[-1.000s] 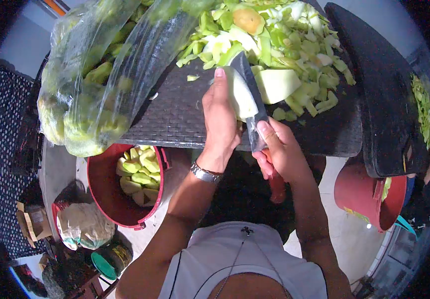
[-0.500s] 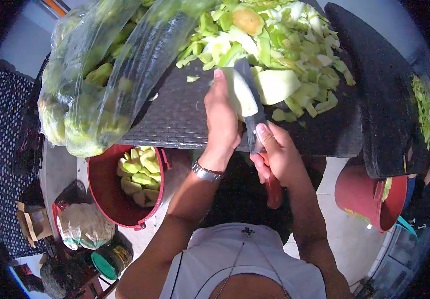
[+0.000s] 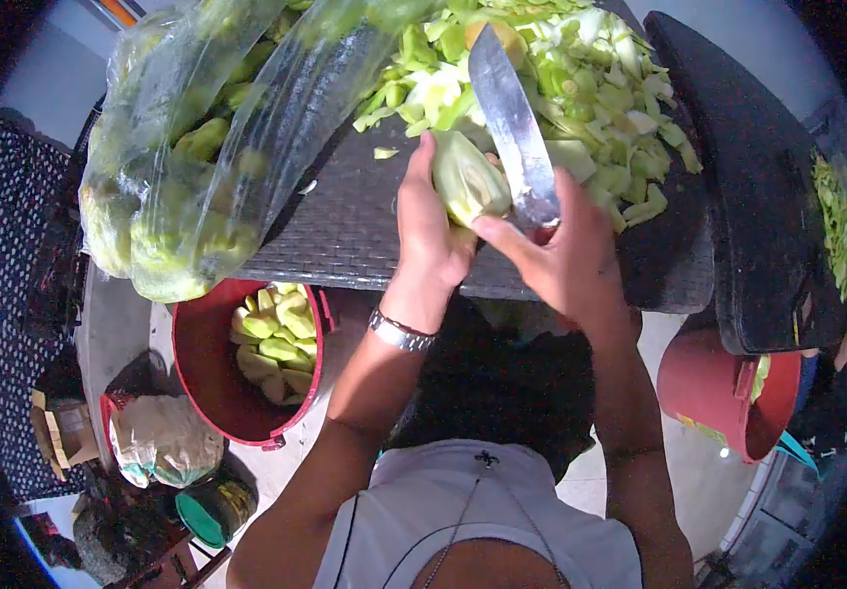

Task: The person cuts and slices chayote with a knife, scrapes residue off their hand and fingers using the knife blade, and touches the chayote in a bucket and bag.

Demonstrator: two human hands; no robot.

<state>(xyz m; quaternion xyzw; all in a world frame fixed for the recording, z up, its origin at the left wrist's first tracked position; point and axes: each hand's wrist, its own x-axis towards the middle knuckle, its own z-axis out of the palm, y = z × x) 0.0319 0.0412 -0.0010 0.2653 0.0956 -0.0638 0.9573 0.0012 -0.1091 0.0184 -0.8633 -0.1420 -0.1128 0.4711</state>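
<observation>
My left hand is wrapped round a pale green peeled chayote piece, above the near edge of the dark woven tabletop. A hollow shows on its cut face. My right hand grips a knife, its wide steel blade pointing up and away beside the chayote. The right thumb touches the chayote's lower end, and the knife's handle is mostly hidden in the hand. Behind the right fingers lies another pale cut piece, partly covered. A heap of green peelings spreads just beyond the blade.
A clear plastic bag full of green chayotes stands at the left of the table. Below it, a red bucket holds peeled pieces. Another red bucket stands at the right, near a black chair-like surface. A filled sack sits lower left.
The knife has swung from lying along the chayote to pointing upward. The left hand has turned the chayote, showing its hollow face. My right hand has moved up, its thumb now against the chayote.
</observation>
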